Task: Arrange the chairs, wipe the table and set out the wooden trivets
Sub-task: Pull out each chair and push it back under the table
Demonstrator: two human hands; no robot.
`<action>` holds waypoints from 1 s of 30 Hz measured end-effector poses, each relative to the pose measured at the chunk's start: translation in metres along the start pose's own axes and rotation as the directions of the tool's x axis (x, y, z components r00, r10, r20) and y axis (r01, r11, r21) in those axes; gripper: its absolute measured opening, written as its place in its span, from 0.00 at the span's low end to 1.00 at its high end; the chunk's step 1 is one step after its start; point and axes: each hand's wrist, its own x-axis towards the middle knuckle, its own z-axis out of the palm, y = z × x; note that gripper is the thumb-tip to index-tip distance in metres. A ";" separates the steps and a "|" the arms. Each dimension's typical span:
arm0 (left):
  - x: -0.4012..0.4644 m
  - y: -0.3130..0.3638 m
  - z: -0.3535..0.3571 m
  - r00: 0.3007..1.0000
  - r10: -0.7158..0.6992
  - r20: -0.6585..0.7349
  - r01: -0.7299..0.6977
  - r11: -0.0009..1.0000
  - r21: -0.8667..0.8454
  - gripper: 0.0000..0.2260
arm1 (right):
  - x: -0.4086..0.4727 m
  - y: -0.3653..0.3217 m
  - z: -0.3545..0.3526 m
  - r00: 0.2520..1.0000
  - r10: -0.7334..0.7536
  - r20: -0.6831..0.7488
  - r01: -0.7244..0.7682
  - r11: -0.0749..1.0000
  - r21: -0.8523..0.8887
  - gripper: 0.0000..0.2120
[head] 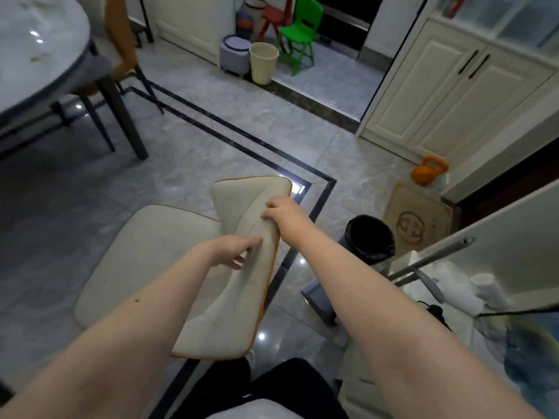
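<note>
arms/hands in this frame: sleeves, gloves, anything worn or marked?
Both forearms are bare as far as the frame shows: no sleeves. Left hand and right hand have no gloves, and no rings or watch are visible. The left forearm has one small dark spot.

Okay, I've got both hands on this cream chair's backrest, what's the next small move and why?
Probably swing the chair left toward the table. Your right hand grips the top of the backrest and your left hand touches its face, while the chair stands apart from the table, out on open floor.
</note>
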 end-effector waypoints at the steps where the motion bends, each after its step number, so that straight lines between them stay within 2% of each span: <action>1: 0.000 -0.002 -0.001 1.000 -0.016 0.019 0.016 1.000 -0.007 0.26 | 0.007 0.001 -0.002 0.999 -0.018 0.050 0.020 0.999 -0.030 0.15; 5: -0.011 -0.006 -0.003 0.993 -0.053 0.109 0.055 0.998 -0.018 0.31 | 0.023 0.000 -0.014 0.942 -0.169 0.290 0.264 0.908 -0.326 0.23; 8: -0.017 -0.012 0.004 0.987 -0.058 0.149 0.064 0.997 -0.037 0.33 | 0.027 0.000 -0.013 0.897 -0.241 0.369 0.389 0.828 -0.405 0.24; 11: -0.018 -0.017 0.018 0.994 -0.029 0.108 0.043 0.991 -0.130 0.38 | 0.028 0.004 -0.011 0.852 -0.325 0.411 0.495 0.757 -0.426 0.24; 13: -0.021 -0.018 0.029 0.999 -0.002 0.053 0.012 0.982 -0.191 0.40 | 0.032 0.009 -0.012 0.818 -0.379 0.432 0.558 0.703 -0.441 0.24; 15: -0.027 -0.016 0.040 1.000 0.006 -0.023 -0.010 0.983 -0.183 0.38 | 0.036 0.011 -0.011 0.787 -0.418 0.454 0.610 0.639 -0.469 0.24; 19: -0.031 -0.002 0.060 0.970 -0.017 -0.243 0.002 0.998 -0.061 0.25 | 0.043 0.015 -0.006 0.714 -0.528 0.461 0.700 0.533 -0.475 0.18; 22: -0.026 0.004 0.075 0.909 -0.047 -0.415 0.065 0.997 0.029 0.23 | 0.046 0.016 -0.008 0.663 -0.554 0.504 0.748 0.472 -0.466 0.11; 25: -0.017 0.002 0.090 0.800 0.005 -0.600 0.107 0.983 0.151 0.19 | 0.045 0.013 -0.011 0.637 -0.556 0.533 0.768 0.395 -0.505 0.08; 27: -0.014 0.000 0.091 0.750 0.067 -0.658 0.126 0.962 0.242 0.17 | 0.047 0.010 -0.011 0.639 -0.551 0.537 0.764 0.370 -0.529 0.08; 30: -0.016 0.001 0.078 0.740 0.141 -0.658 0.124 0.933 0.339 0.15 | 0.052 0.001 -0.013 0.658 -0.547 0.517 0.745 0.375 -0.552 0.10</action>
